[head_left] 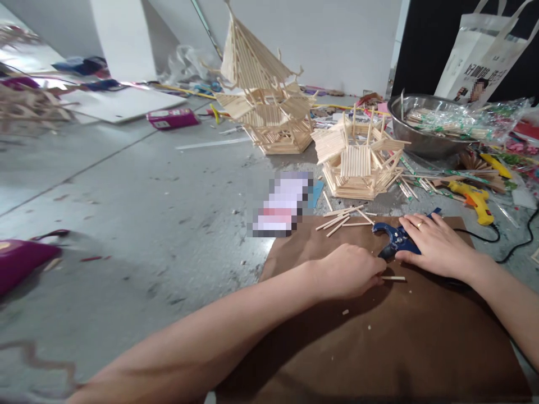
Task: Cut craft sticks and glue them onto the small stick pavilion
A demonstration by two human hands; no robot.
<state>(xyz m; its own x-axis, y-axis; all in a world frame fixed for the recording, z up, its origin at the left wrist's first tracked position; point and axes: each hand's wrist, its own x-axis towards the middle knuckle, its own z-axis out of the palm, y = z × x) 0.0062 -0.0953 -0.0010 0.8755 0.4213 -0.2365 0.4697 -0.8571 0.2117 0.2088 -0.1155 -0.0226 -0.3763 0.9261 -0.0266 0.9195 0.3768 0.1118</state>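
Brown sheeting (pixel 421 348), lower right, lies beneath a left hand (pixel 351 272) pinching a pale wooden stick (pixel 394 278) and an open right hand (pixel 440 247) resting on a blue handheld tool (pixel 398 238).

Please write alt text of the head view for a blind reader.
The left hand holds a stick over a brown sheet; the right hand is on a blue tool. Behind stand a stick pagoda and a lower stick model.

The blue tool (pixel 400 238) (partly hidden) lies near a pale stick (pixel 394 278).
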